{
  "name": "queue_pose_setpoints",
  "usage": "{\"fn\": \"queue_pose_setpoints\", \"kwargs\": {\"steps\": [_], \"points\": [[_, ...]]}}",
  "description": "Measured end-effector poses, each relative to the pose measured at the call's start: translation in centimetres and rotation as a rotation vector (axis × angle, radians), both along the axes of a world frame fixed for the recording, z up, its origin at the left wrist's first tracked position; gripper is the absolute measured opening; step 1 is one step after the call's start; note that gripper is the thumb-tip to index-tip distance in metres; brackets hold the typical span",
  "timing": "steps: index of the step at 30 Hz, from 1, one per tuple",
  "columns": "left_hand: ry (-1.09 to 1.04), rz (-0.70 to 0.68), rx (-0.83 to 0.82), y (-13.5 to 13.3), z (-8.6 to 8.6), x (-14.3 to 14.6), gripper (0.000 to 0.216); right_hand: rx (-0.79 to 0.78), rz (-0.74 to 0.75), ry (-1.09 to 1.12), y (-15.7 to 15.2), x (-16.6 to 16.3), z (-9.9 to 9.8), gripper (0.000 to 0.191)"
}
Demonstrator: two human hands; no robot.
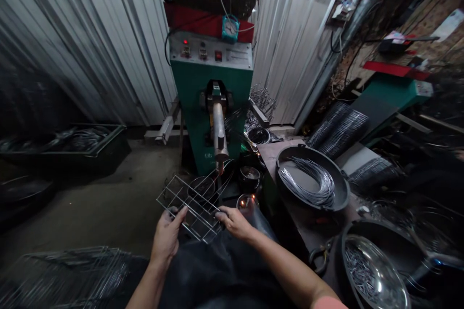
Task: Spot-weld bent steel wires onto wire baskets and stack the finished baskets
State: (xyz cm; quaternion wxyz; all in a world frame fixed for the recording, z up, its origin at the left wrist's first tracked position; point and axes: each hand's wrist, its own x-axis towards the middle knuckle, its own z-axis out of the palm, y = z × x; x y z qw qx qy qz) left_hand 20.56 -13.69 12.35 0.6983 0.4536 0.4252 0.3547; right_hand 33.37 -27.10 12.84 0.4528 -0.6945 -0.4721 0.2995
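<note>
Well, nearest of all, the left hand (166, 235) and the right hand (235, 222) each grasp one side of a flat wire rack (192, 207), fingers clenched around its outer wires. Held from both sides like this, the rack seems easier to keep level and steer. Its far end sits at the electrode arm (219, 135) of a green spot-welding machine (210, 106), with a small orange glow at the tip (too small to tell exactly what it touches).

A stack of wire racks (68, 275) lies low on the left, just beside the person's lap, probably kept there for easy reach. To the right, a steel bowl of short wire pieces (375, 275) and a black pan of long curved wires (311, 178) sit on a dark workbench (279, 154), likewise close to hand. The bench's edge crowds the right side, while the concrete floor (97, 203) leaves more room to swing left. Farther back, a green crate (65, 147) stands against a corrugated metal wall (90, 43).
</note>
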Motion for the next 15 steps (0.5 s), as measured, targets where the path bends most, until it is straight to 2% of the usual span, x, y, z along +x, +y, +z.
{"fn": "queue_pose_setpoints", "kwargs": {"steps": [4,8,11,15], "points": [[-0.051,-0.035,-0.021,-0.5,-1.3,-1.0,0.055,0.037,-0.045,-0.016,-0.5,-1.1,-0.6,0.022],[-0.097,-0.068,-0.024,-2.5,-2.1,-3.1,0.054,0.066,-0.048,-0.013,-2.5,-2.9,-1.1,0.029],[-0.086,-0.044,0.036,-4.1,-2.3,-4.4,0.047,0.065,-0.013,-0.015,-4.2,-3.9,-1.3,0.036],[-0.061,0.034,0.197,-5.8,-1.8,-5.5,0.032,0.074,0.098,-0.086,-7.1,-4.0,-2.3,0.041]]}}
